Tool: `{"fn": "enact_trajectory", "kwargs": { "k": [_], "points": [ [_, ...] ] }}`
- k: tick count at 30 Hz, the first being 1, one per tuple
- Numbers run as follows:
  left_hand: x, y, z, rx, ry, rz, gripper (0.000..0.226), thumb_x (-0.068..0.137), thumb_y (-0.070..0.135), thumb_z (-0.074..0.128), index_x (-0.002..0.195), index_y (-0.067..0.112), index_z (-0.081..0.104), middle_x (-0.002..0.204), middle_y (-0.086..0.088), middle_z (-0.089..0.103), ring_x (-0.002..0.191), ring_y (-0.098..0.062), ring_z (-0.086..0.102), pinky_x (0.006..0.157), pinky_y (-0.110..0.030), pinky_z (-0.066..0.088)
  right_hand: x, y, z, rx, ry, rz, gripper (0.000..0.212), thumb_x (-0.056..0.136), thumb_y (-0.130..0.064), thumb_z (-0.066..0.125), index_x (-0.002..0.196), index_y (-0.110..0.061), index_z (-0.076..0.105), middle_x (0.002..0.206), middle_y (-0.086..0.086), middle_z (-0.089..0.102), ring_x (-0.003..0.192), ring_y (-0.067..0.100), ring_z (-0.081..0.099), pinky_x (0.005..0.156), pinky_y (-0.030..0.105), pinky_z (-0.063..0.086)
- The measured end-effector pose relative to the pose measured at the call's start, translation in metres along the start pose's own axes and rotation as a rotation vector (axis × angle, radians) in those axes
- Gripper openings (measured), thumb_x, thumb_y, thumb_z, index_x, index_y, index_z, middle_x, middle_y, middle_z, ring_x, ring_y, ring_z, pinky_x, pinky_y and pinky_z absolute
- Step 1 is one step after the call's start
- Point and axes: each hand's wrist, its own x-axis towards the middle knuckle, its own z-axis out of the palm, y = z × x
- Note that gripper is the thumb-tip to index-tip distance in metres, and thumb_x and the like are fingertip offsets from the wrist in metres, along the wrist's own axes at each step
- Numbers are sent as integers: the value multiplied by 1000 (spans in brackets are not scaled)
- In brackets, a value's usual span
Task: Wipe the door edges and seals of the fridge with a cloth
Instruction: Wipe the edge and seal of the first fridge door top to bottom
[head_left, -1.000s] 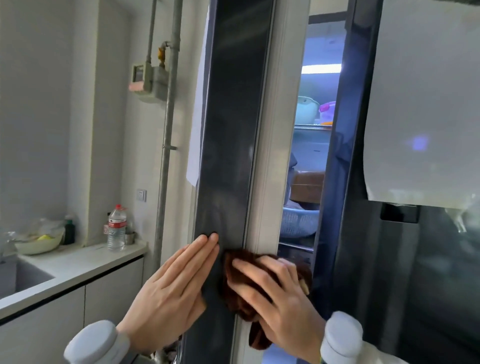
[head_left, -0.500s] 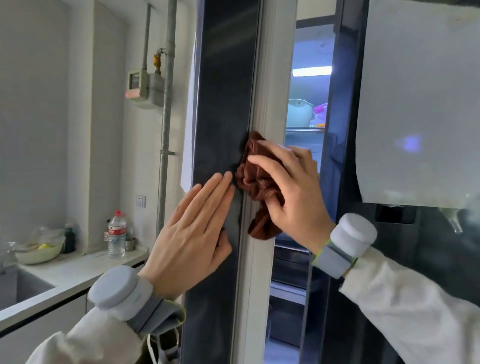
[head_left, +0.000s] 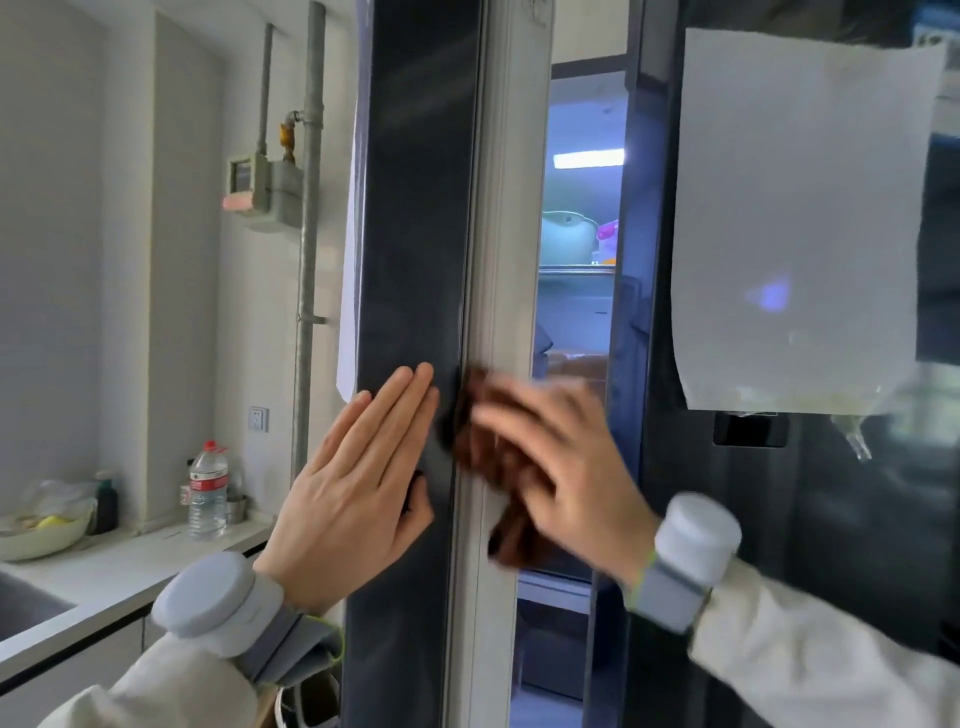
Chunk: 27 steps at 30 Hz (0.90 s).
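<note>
Brown cloth (head_left: 493, 457) pressed to the pale door seal (head_left: 506, 234) under blurred, gripping right hand (head_left: 566, 467); left hand (head_left: 358, 483) flat, fingers straight, on the dark door edge (head_left: 415, 208).

Pale wall (head_left: 67, 260); white counter (head_left: 124, 566); grey pipe (head_left: 310, 260).

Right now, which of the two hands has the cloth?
The right hand. It presses the brown cloth on the pale door seal; the left hand lies flat and bare on the dark door.
</note>
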Motion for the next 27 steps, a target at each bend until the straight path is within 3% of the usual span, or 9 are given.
{"fn": "enact_trajectory", "kwargs": {
  "k": [5, 12, 15, 20, 24, 27],
  "points": [
    [-2, -4, 0, 10, 0, -2, 55, 91, 21, 37, 141, 0, 30, 149, -16, 29, 140, -26, 24, 115, -40, 20, 99, 23, -15, -70, 230, 125, 48, 76, -9, 41, 118, -9, 63, 130, 12, 54, 108, 35, 47, 91, 48, 39],
    [-5, -7, 1, -7, 18, -6, 56, 88, 20, 39, 140, 1, 31, 148, -15, 29, 140, -25, 23, 116, -39, 18, 69, 5, 15, -151, 324, 113, 46, 76, -11, 46, 119, -13, 63, 132, 6, 54, 112, 28, 42, 87, 49, 43],
    [-5, -7, 0, -22, 29, -13, 55, 90, 20, 37, 140, 0, 31, 149, -15, 29, 140, -24, 23, 116, -38, 18, 32, -7, 25, -154, 256, 77, 46, 79, -15, 49, 125, -20, 53, 137, 1, 45, 118, 28, 39, 95, 47, 37],
    [-3, -5, -1, -22, 20, -10, 53, 91, 22, 34, 140, 2, 30, 148, -14, 31, 139, -24, 26, 114, -39, 21, -10, -17, 28, -163, 82, 36, 49, 80, -15, 49, 128, -27, 45, 140, -5, 38, 121, 24, 38, 94, 44, 38],
    [7, -9, -6, -37, 8, 27, 58, 86, 22, 40, 139, 1, 31, 147, -15, 32, 138, -25, 26, 114, -40, 20, 6, -5, 12, -171, 22, -48, 46, 82, -14, 44, 126, -26, 46, 139, -5, 39, 119, 25, 39, 93, 45, 36],
    [37, -19, -12, -35, 50, -2, 57, 85, 20, 40, 138, -1, 34, 147, -16, 31, 139, -26, 24, 115, -39, 17, 51, 11, -3, -205, 105, -16, 47, 80, -13, 41, 125, -22, 50, 138, 2, 47, 116, 28, 40, 91, 45, 35]
  ]
}}
